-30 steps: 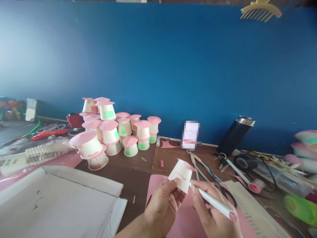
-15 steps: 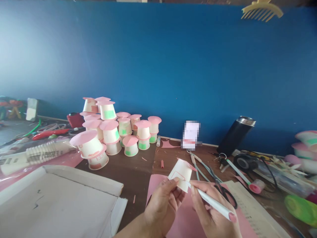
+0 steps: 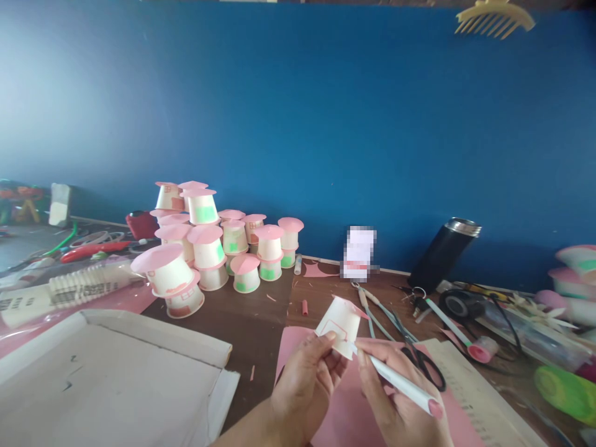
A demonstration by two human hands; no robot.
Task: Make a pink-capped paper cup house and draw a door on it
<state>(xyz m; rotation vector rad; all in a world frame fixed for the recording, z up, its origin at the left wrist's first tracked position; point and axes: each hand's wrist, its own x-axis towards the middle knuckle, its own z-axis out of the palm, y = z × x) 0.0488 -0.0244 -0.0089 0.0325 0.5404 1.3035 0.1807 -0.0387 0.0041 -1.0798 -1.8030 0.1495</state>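
My left hand (image 3: 310,379) is closed round a white paper cup (image 3: 343,321), held tilted with its pink paper top pointing up and away. A reddish outline, part of a rectangle, is drawn on the cup's side. In my right hand (image 3: 395,388) is a white marker (image 3: 405,386) with a pink end, gripped like a pen. The marker's tip meets the cup's side near the drawn line, close to my left thumb. Below both hands lies a sheet of pink paper (image 3: 347,413). Black-handled scissors (image 3: 426,366) rest just beyond my right hand.
Several pink-topped cups (image 3: 205,242) stand stacked at the back left. A white box lid (image 3: 139,372) fills the front left. Pliers (image 3: 367,304), a red marker cap (image 3: 305,307), a black flask (image 3: 440,257) and a green-handled tool (image 3: 449,323) lie or stand toward the right.
The marker tip and right hand have shifted very slightly along the cup's side. Both hands keep their hold, and everything else stays where it was.
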